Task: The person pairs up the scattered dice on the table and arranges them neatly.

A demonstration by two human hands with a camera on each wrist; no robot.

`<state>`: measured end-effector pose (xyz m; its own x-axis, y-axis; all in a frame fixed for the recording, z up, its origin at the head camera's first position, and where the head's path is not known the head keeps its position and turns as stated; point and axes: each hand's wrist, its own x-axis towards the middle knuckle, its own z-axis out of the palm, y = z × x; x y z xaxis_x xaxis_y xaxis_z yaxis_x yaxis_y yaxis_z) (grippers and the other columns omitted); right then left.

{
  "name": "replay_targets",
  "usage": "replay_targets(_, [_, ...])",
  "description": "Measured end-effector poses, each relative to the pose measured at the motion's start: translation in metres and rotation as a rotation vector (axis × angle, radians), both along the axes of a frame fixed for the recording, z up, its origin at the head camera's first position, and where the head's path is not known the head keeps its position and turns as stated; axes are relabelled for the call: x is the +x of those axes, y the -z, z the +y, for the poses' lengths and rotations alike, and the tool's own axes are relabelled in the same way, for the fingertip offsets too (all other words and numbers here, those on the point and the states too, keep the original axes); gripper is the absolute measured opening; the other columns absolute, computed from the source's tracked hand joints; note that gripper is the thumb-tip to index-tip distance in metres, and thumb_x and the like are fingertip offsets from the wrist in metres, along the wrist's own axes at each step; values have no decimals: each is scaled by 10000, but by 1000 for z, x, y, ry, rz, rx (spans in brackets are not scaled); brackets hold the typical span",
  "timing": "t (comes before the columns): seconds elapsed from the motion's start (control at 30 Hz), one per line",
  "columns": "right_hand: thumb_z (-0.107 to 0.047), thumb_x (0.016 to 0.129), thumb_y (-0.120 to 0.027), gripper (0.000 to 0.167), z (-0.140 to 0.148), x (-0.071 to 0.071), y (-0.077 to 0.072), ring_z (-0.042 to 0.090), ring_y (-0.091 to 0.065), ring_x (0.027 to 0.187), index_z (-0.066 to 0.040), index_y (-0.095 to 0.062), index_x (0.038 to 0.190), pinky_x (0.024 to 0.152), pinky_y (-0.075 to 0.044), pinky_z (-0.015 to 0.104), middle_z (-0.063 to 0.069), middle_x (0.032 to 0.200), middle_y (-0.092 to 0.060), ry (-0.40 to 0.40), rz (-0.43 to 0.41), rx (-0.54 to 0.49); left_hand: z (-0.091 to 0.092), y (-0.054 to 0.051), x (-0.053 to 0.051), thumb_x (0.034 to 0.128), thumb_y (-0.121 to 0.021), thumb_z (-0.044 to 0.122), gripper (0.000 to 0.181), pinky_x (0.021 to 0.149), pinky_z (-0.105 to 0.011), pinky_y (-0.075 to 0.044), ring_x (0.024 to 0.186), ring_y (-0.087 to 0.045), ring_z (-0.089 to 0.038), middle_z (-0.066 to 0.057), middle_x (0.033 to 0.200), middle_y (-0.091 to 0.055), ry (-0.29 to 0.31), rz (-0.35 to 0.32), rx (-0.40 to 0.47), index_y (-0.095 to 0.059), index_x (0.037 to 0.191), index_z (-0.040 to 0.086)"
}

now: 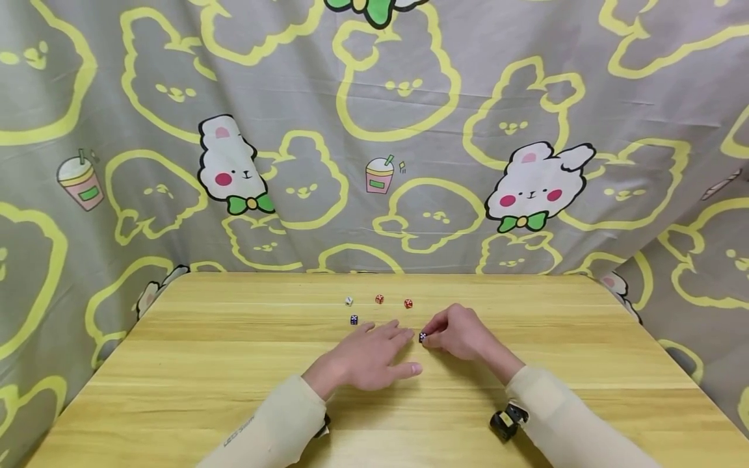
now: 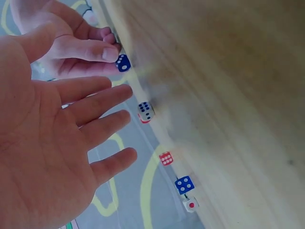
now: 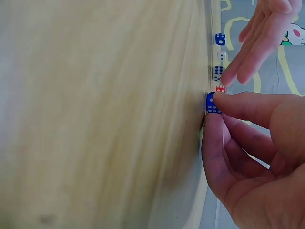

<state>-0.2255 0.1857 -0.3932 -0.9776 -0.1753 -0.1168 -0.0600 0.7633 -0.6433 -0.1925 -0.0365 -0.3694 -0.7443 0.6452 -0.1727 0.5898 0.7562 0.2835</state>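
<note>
My right hand pinches a blue die between thumb and fingers, at the wooden tabletop. Beside it, on the left, my left hand is spread palm down over the table with its fingers extended, holding nothing. Just beyond its fingertips in the left wrist view is a white die with blue pips; the head view does not show this one, probably behind the hand. Another blue die lies past the left fingers. Farther back stand a white die, a red die and a second red die.
The wooden table extends to both sides of the hands. A grey curtain with yellow-outlined cartoon figures hangs behind its back edge and along its sides. A black wrist camera is strapped under the right sleeve.
</note>
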Motion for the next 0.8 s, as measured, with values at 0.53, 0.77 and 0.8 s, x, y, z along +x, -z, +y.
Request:
replay_targets(0.53, [-113,873,-864,77,-14,25,-3,136,-611,732,-180,-834,897,628,-499,271,-45,834,-756,-9,-32,-30,-18,1,21,1057,-502,635,758,1245,-512,-407,1535,-471,-283,-89,1668,-467,-52,-33,22,-426,1626,141])
replay_targets(0.77, [-95,865,-864,76,-21,36,-4,124,-617,696,-160,-835,890,592,-506,261,-39,802,-751,-58,-24,-57,-23,2,33,1045,-564,597,753,1227,-516,-425,1515,-493,-292,-86,1641,-504,-117,-39,106,-460,1602,101])
replay_targets(0.8, [-91,865,-863,73,-22,37,-4,124,-622,686,-153,-834,892,587,-510,263,-35,794,-749,-63,-27,-66,-23,2,35,1043,-570,595,753,1228,-514,-425,1514,-492,-296,-88,1640,-504,-126,-45,117,-466,1597,96])
